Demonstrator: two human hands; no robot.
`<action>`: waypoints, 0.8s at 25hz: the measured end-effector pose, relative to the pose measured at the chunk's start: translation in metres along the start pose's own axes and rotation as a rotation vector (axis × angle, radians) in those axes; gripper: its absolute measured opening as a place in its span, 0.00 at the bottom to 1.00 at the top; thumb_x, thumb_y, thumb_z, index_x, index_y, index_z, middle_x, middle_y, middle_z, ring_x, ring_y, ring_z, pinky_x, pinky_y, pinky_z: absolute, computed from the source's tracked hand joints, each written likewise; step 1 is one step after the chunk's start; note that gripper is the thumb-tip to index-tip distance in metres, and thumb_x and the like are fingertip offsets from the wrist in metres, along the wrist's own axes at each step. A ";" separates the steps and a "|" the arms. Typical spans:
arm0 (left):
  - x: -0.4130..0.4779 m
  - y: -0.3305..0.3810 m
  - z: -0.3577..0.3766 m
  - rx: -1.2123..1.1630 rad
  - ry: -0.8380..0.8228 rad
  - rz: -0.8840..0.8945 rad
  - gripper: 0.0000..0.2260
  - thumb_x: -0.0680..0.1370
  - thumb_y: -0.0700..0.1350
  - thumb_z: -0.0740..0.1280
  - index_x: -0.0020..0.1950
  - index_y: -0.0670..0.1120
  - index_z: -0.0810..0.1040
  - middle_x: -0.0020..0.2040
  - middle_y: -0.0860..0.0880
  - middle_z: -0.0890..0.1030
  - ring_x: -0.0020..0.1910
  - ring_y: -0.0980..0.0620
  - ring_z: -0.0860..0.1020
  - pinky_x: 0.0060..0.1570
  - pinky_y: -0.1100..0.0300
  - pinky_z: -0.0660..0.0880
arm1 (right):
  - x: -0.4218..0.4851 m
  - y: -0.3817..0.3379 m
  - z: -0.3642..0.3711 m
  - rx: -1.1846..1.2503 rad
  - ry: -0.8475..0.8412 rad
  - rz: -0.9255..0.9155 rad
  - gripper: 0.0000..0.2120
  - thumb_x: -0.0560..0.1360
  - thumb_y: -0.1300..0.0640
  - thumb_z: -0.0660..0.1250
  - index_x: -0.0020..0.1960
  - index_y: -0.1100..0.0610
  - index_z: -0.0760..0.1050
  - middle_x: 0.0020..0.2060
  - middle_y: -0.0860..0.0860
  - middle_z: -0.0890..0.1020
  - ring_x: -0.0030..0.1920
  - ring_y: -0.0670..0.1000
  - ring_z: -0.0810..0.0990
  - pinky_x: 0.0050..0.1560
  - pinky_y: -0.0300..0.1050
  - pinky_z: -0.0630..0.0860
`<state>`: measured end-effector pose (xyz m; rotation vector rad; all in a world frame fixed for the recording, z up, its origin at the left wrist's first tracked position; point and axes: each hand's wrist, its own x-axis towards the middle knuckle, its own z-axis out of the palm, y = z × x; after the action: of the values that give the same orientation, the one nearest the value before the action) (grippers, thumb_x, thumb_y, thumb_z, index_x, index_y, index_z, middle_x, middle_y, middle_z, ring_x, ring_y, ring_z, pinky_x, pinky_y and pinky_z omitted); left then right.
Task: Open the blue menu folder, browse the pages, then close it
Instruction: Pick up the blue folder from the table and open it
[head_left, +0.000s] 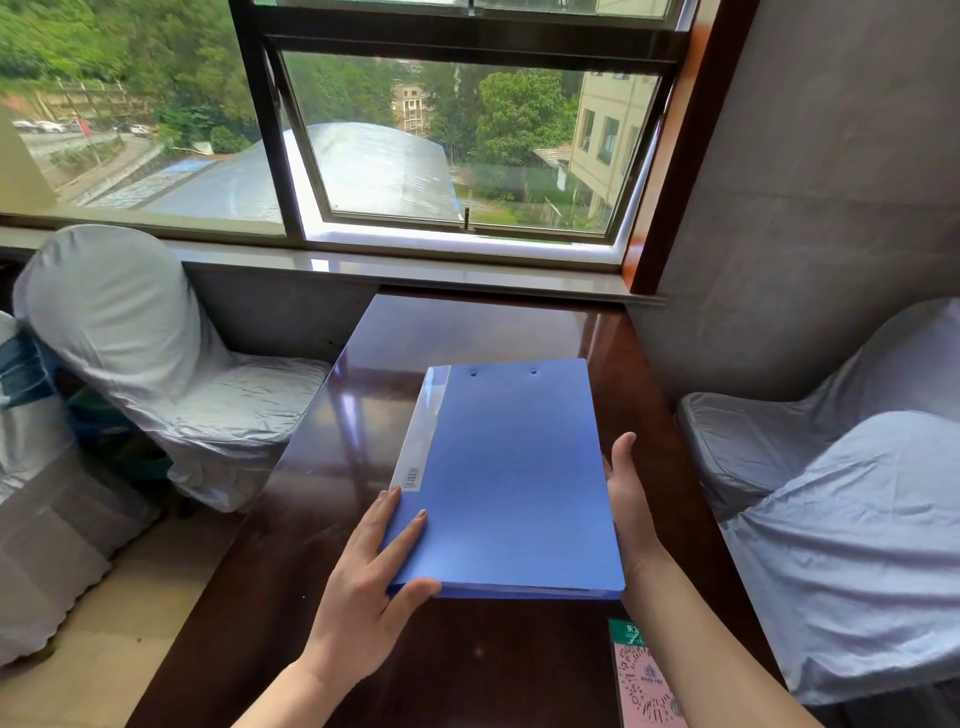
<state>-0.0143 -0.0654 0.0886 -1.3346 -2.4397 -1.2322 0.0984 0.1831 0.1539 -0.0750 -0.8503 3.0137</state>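
Observation:
The blue menu folder (511, 478) is closed, its spine with a clear label strip on the left. It lies over the dark glossy wooden table (322, 571), near the front. My left hand (371, 587) grips its near left corner, fingers on the cover and thumb at the front edge. My right hand (631, 499) holds the right edge, fingers mostly hidden beneath the folder. Whether the folder rests flat or is slightly lifted I cannot tell.
A pink and green QR code sticker (644, 675) sits on the table's near right edge. Chairs in grey-white covers stand at the left (135, 343) and right (852, 545). A window sill (415, 270) and a grey wall bound the table's far end.

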 end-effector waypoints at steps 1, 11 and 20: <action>0.001 -0.001 -0.001 -0.012 0.014 -0.004 0.32 0.78 0.66 0.57 0.68 0.41 0.73 0.74 0.41 0.64 0.72 0.38 0.66 0.71 0.60 0.59 | 0.001 0.000 0.001 0.018 -0.015 0.012 0.47 0.75 0.26 0.43 0.70 0.64 0.71 0.61 0.63 0.82 0.63 0.63 0.79 0.60 0.55 0.77; 0.016 0.000 0.001 -0.306 0.203 -0.115 0.27 0.79 0.64 0.57 0.61 0.44 0.81 0.65 0.46 0.79 0.68 0.49 0.74 0.67 0.55 0.69 | 0.014 0.008 -0.016 -0.120 0.248 -0.105 0.28 0.79 0.40 0.57 0.74 0.53 0.68 0.64 0.60 0.79 0.61 0.61 0.80 0.58 0.62 0.80; 0.021 0.000 0.087 -0.068 0.053 0.020 0.13 0.73 0.37 0.70 0.58 0.40 0.82 0.58 0.45 0.84 0.56 0.47 0.81 0.55 0.51 0.79 | 0.059 0.075 -0.022 -0.206 0.424 -0.034 0.31 0.76 0.33 0.61 0.63 0.58 0.81 0.59 0.59 0.84 0.57 0.58 0.83 0.60 0.55 0.79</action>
<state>-0.0035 0.0089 0.0398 -1.3219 -2.3631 -1.3397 0.0411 0.1322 0.0936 -0.6640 -1.0851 2.7071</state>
